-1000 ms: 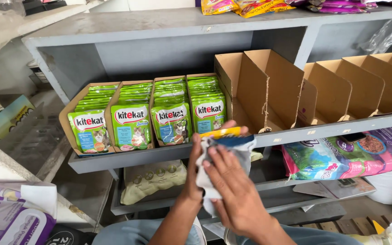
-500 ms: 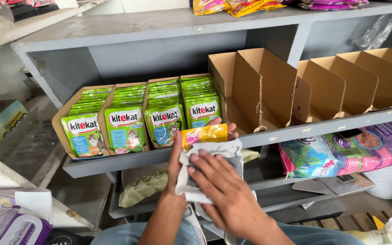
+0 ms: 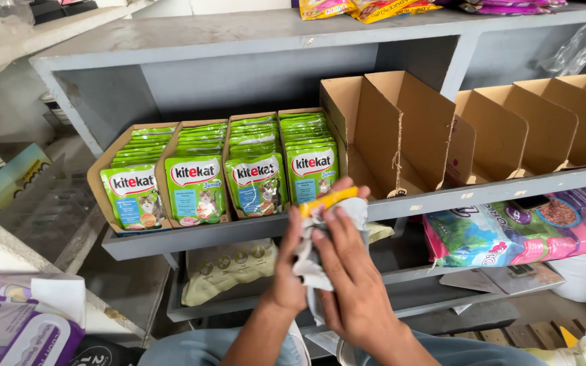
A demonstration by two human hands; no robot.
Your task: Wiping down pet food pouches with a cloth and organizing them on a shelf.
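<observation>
Left hand: our left hand point(image 3: 287, 271) is closed around the yellow pouch point(image 3: 329, 201) and the white cloth point(image 3: 320, 254), with the thumb up along the left side of the cloth.
Right hand: our right hand point(image 3: 350, 281) lies flat on the cloth, fingers point(image 3: 337, 237) together and pressing it against the pouch.
Pouch place: we hold it just in front of the grey shelf point(image 3: 239, 234), below the right end of the green pouches; only its yellow top shows above the cloth.
Shelf: grey painted boards, dusty, in several levels.
Green pouches: we count four rows point(image 3: 215, 173) in cardboard trays on the shelf.
Empty cartons: we see at least three open brown cartons point(image 3: 401, 129), to the right of the green rows.
Below the shelf: one beige bag point(image 3: 228, 268) at left, one big colourful bag point(image 3: 510, 227) at right.
</observation>
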